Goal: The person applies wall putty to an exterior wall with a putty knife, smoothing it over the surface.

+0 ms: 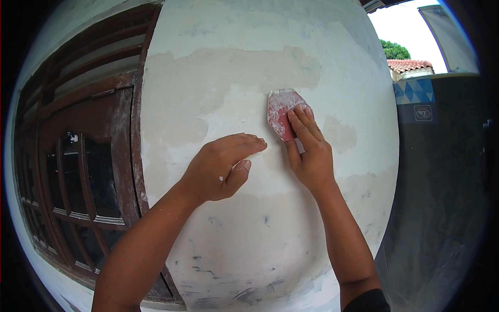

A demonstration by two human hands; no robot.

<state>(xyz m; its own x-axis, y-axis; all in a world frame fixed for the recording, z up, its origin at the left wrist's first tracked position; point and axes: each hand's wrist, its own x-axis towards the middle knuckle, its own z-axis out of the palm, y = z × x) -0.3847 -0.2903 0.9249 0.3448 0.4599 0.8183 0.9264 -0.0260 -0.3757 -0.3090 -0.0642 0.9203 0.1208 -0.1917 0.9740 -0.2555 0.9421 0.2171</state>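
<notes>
My right hand [312, 158] grips a red putty spreader [279, 117] smeared with white filler. The spreader lies against the wall [249, 223], its broad edge up and to the left. To the left of it is my left hand [223, 165], fingers stretched out together and thumb apart, holding nothing. A small white fleck sticks to the base of that thumb. Whether the left fingertips touch the wall cannot be made out. Around both hands the wall carries pale, damp-looking beige patches [254, 67] and whiter smoothed areas.
On the left stands a brown wooden window frame [136, 125] with dark glass panes. A dark panel [436, 171] with a blue-and-white patterned strip [414, 91] is at the right. Beyond it show a red tiled roof [409, 65] and a green tree [395, 50].
</notes>
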